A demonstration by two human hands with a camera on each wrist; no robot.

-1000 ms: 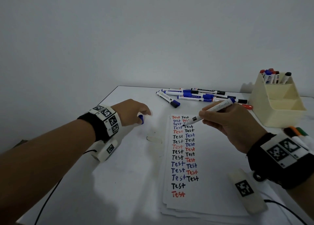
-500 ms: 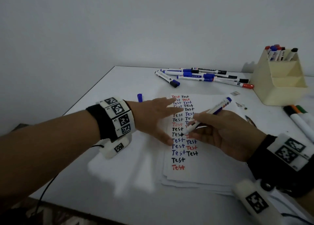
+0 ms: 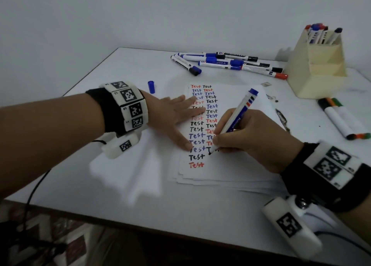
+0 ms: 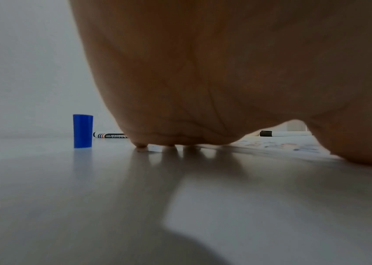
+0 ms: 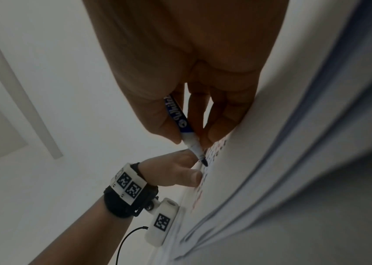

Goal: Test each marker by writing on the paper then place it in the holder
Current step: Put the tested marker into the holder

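Observation:
A white marker [image 3: 240, 114] with a blue end is gripped in my right hand [image 3: 218, 138], its dark tip touching the top sheet of the paper stack [image 3: 243, 165] beside the lowest rows of "Test". In the right wrist view the marker [image 5: 184, 125] sits between thumb and fingers, with its tip on the paper [image 5: 260, 143]. My left hand [image 3: 178, 115] lies flat with straight fingers on the paper's left part. Its palm [image 4: 226, 71] fills the left wrist view. The blue cap [image 3: 151, 87] stands upright on the table, left of the paper. The cream holder [image 3: 319, 69] at the back right holds several markers [image 3: 319, 35].
Several loose markers [image 3: 226, 62] lie behind the paper at the table's back. Three thick markers [image 3: 341, 119] lie on the right, near the holder. The white table [image 3: 120, 185] ends close to me at its dark front edge. The cap [image 4: 83, 131] also shows in the left wrist view.
My left hand let go of the blue cap, left it standing, and moved right to lie flat on the paper. My right hand brought the marker tip down onto the sheet.

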